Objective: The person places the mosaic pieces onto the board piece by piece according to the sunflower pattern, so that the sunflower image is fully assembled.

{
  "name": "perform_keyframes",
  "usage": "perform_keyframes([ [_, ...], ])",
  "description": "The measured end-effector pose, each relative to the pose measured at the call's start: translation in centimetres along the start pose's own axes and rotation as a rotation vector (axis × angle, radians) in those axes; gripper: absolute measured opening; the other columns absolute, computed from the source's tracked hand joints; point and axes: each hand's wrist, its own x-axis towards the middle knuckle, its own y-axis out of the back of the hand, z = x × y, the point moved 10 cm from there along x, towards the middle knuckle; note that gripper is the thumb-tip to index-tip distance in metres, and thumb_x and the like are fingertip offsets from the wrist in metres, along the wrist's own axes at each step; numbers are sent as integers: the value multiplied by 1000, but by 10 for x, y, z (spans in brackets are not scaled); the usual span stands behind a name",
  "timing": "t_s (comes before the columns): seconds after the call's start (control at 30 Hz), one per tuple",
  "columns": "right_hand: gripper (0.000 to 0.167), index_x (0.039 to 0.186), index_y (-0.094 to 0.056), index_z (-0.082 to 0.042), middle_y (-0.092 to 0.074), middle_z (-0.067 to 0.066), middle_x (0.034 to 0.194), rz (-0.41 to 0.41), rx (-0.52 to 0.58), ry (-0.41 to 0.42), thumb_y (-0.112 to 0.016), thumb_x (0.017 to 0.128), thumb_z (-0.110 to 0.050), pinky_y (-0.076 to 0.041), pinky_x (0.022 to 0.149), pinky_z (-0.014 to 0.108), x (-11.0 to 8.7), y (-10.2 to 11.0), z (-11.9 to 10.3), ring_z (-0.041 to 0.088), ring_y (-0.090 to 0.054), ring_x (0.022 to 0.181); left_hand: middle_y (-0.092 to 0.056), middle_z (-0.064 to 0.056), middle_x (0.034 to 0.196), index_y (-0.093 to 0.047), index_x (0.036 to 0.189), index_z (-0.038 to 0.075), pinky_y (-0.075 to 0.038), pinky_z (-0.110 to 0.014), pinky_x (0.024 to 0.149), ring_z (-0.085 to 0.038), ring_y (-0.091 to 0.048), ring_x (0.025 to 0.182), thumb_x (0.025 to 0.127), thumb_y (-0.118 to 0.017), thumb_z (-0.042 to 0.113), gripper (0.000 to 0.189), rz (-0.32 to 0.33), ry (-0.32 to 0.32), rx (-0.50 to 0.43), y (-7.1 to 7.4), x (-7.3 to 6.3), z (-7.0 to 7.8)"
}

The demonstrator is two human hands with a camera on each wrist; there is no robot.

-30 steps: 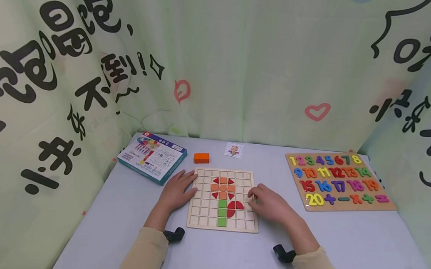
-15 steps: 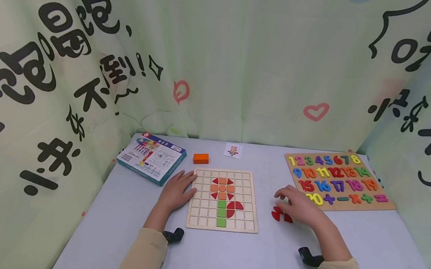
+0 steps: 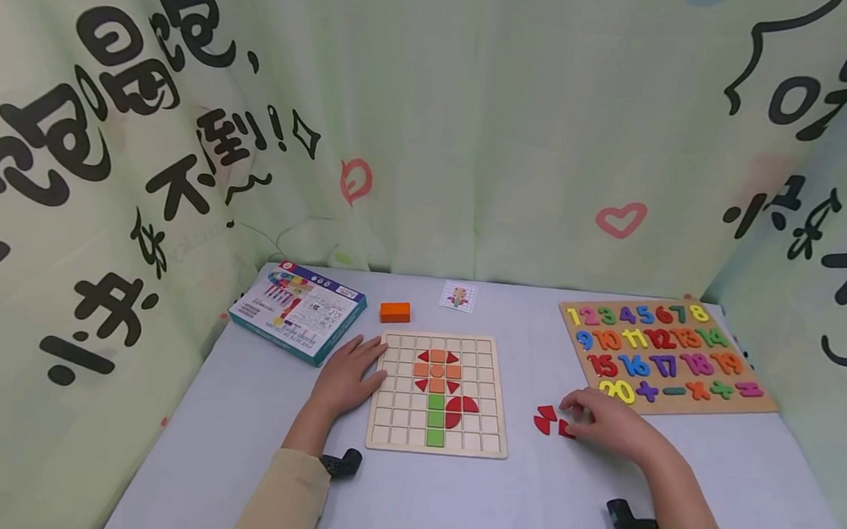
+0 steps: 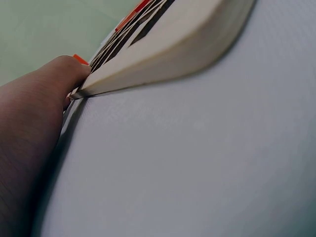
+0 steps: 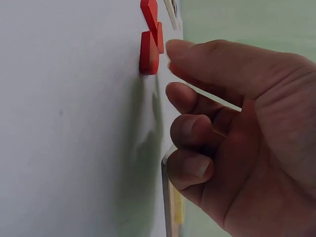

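Observation:
My left hand [image 3: 345, 380] lies with fingers extended at the left edge of a wooden grid board [image 3: 397, 436]. In the left wrist view, the thumb touches the board's side. Set in the grid are orange pieces [image 3: 438, 356], small red triangles, a column of green squares [image 3: 436, 419] and three red quarter circles [image 3: 469, 404]. Right of the board, my right hand [image 3: 607, 425] hovers beside three loose red quarter-circle pieces [image 3: 542, 425]. In the right wrist view, its thumb and loosely bent fingers stand apart with nothing between them, close to the nearest red piece [image 5: 149, 55].
A number puzzle board [image 3: 663, 359] lies at the right, just behind my right hand. Along the back are a puzzle box [image 3: 298, 305], an orange block [image 3: 395, 312] and a small pattern card [image 3: 458, 296]. A curtain hangs behind the white table.
My right hand has moved from the board's right edge out to the loose red pieces, and lowered beside them. The left hand stays at the board.

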Motion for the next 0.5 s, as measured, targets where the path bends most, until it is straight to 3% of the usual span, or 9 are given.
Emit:
perform_keyframes([
  [0.17, 25, 109, -68, -17, -58, -1, 92, -12, -10, 6, -76, 85, -21, -53, 77, 32, 0, -4, 6, 17, -53, 89, -34, 11, 160, -38, 152, 34, -24, -49, 123, -22, -22, 153, 97, -49, 54, 60, -2, -6, 13, 0, 0, 1],
  [0.33, 22, 109, -70, -22, -61, -2, 97, 29, -51, 36, -72, 88, -17, -57, 83, 40, 1, -1, 5, 17, -57, 95, -35, 11, 160, -39, 152, 34, -24, -50, 123, -23, -22, 153, 97, -51, 53, 60, 4, 0, -6, 1, 0, 1],
  [0.5, 28, 107, -68, -18, -59, 1, 94, 49, -52, -24, -77, 84, -31, -56, 76, 36, 3, 0, 12, 17, -55, 90, -34, 12, 160, -38, 152, 35, -24, -49, 123, -22, -21, 153, 97, -50, 54, 60, -9, 6, 7, 0, 0, 0],
])
